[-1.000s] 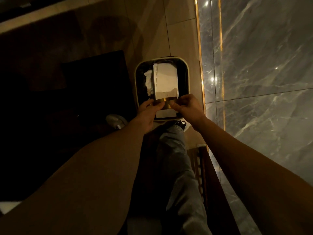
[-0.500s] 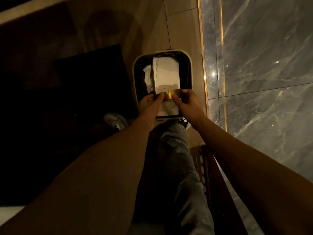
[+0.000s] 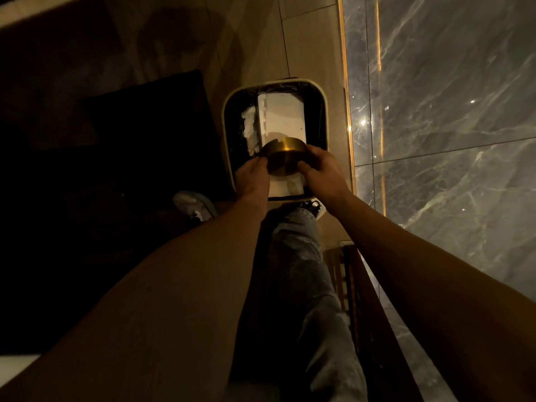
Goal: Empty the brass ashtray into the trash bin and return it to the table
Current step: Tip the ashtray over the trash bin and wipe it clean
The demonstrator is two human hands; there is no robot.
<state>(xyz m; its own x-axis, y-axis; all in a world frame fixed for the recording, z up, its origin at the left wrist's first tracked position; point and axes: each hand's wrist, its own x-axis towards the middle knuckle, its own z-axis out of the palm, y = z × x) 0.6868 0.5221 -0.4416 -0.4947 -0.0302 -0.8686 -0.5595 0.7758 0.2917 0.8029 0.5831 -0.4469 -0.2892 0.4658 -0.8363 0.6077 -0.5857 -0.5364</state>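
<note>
Nearest the camera, two bare forearms reach forward over a leg in grey jeans (image 3: 301,274). The left hand (image 3: 251,177) and right hand (image 3: 320,169) are each clamped on opposite sides of the round brass ashtray (image 3: 284,159), which is tipped away so its underside faces the camera. It hangs over the near end of the cream-rimmed, black-lined rectangular trash bin (image 3: 227,111), holding white scraps. Right of it stands a grey marble wall (image 3: 449,111).

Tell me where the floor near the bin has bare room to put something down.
Bare tan floor tiles lie beyond the cream-rimmed trash bin, bordered by the grey marble wall. Crowded: both hands hold the round brass ashtray over it.
</note>
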